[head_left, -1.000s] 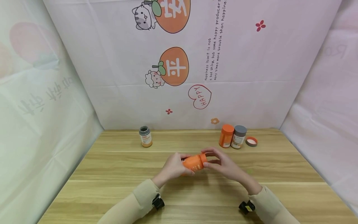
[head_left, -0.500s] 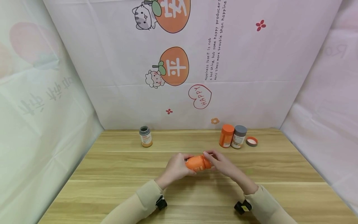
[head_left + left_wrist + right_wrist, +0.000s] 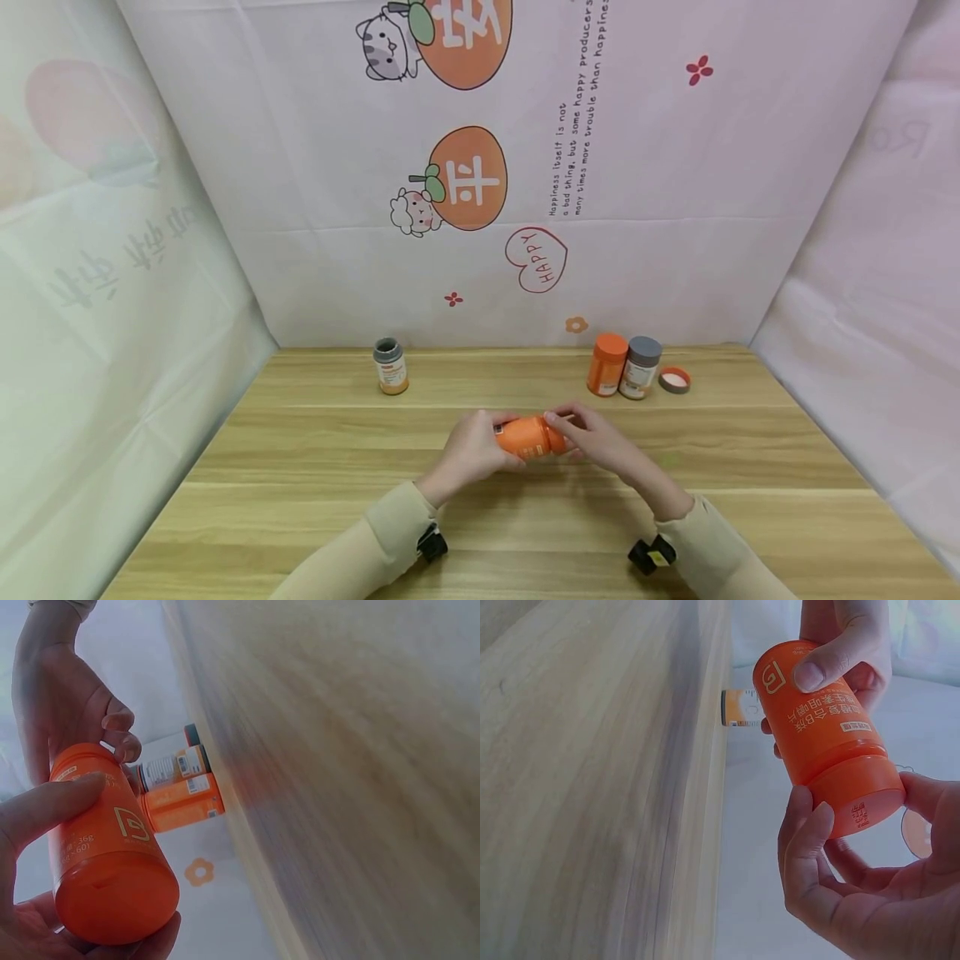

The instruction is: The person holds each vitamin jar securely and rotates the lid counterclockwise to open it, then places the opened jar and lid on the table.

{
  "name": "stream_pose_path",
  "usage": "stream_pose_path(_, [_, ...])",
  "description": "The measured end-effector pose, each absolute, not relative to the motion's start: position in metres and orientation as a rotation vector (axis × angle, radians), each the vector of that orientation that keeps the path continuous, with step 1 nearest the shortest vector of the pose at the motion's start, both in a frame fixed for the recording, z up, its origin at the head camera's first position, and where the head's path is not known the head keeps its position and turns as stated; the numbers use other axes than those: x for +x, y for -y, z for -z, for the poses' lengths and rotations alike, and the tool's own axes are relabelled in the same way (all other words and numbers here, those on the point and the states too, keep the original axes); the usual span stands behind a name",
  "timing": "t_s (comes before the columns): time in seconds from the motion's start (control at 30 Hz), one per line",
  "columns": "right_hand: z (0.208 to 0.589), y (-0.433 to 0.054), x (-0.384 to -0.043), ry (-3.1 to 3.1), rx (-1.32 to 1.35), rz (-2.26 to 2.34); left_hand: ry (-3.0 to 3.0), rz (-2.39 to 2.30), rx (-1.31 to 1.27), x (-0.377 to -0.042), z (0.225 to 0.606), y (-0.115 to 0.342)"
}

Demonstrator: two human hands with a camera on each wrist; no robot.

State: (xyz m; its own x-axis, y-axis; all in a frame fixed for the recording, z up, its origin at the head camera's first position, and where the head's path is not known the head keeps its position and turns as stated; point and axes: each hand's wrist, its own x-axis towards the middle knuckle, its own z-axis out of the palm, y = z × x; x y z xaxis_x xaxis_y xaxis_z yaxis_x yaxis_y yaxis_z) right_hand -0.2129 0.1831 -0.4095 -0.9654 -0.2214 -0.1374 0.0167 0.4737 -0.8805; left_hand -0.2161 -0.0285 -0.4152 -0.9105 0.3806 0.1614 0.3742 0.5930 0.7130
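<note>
Over the middle of the wooden table, my left hand (image 3: 474, 450) grips an orange plastic bottle (image 3: 522, 437) round its body. The bottle lies tilted on its side, its capped end toward the right hand. In the right wrist view its orange screw cap (image 3: 859, 795) is on the neck, and my right hand (image 3: 855, 900) pinches that cap between thumb and curled fingers. The left thumb (image 3: 52, 806) presses along the printed side in the left wrist view, where the bottle's round base (image 3: 116, 900) faces the camera.
At the back left stands an uncapped bottle (image 3: 392, 377) with a grey neck. A capped orange bottle (image 3: 606, 371) and a grey-capped bottle (image 3: 640, 371) stand side by side at the back right, beside a loose upturned cap (image 3: 675, 382). Printed white cloth (image 3: 637, 275) walls the table.
The bottle and left hand have shifted slightly right. My right hand has turned about the cap, its fingers coming lower. Over the last half second hardly anything has moved.
</note>
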Motion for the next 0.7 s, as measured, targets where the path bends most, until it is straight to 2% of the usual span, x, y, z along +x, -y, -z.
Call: stream_pose_path(0.7, [0.4028, -0.1868, -0.2067, -2.410, -0.397, 1.581, -2.694, -1.364, 0.550, -0.2181, 0.4134, 0.0355])
